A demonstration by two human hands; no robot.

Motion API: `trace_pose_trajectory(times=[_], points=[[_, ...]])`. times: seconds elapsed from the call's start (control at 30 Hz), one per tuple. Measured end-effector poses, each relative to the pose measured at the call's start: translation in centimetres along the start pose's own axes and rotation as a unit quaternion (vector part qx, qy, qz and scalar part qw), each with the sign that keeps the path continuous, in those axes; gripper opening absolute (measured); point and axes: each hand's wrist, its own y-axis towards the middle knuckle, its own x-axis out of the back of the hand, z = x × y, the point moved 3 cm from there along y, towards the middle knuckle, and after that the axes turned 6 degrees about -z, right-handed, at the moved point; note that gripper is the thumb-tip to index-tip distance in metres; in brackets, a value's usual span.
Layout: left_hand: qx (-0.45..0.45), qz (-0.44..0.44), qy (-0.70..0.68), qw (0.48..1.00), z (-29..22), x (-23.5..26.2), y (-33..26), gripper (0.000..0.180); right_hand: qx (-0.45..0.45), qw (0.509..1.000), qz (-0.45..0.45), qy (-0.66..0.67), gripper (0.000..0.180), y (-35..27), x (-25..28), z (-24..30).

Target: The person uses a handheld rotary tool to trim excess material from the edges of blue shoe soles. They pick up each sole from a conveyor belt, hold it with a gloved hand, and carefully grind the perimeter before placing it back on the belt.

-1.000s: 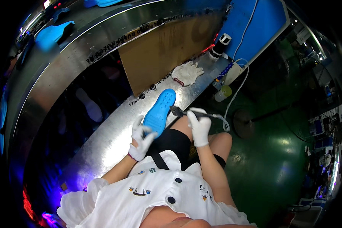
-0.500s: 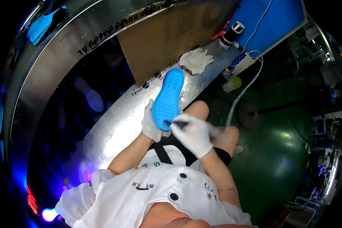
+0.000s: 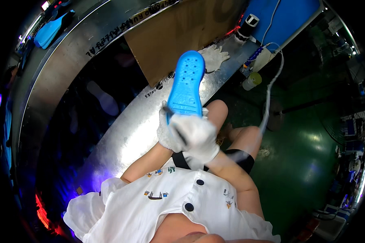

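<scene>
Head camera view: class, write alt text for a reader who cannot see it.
Two white-gloved hands hold a bright blue perforated shoe sole upright over a curved shiny metal workbench; the left hand grips its lower end while the right hand presses a thin dark tool to it. A spare white glove lies beside a brown cardboard sheet behind.

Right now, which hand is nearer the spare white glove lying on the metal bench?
Left. The left hand grips the blue sole beneath the glove; the right hand sits just lower, holding a dark tool.
</scene>
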Motion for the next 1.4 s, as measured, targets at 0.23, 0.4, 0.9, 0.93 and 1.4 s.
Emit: trace_pose_trajectory(times=[0.23, 0.4, 0.9, 0.93, 1.4], points=[[-0.104, -0.106, 0.080, 0.986, -1.6, 0.8, 0.2, 0.088, -0.121, 0.983, -0.088, 0.106, 0.012, 0.1, 0.7, -2.7], [-0.005, 0.051, 0.019, 0.999, -1.7, -0.3, 1.4, 0.100, -0.163, 0.954, 0.002, 0.252, 0.014, -1.5, -0.3, 0.8], [-0.050, 0.062, 0.038, 0.996, -3.3, -2.5, 0.9, 0.099, -0.084, 0.983, -0.045, 0.159, 0.014, -2.3, 0.0, 1.4], [-0.035, 0.075, 0.023, 0.996, -3.4, -2.7, 0.9, 0.099, -0.094, 0.982, -0.030, 0.160, 0.016, -2.1, 0.1, 2.2], [0.017, -0.028, 0.169, 0.985, -5.3, -5.0, 0.6, 0.093, 0.004, 0.986, 0.026, 0.167, 0.020, -1.2, 1.5, -0.9]])
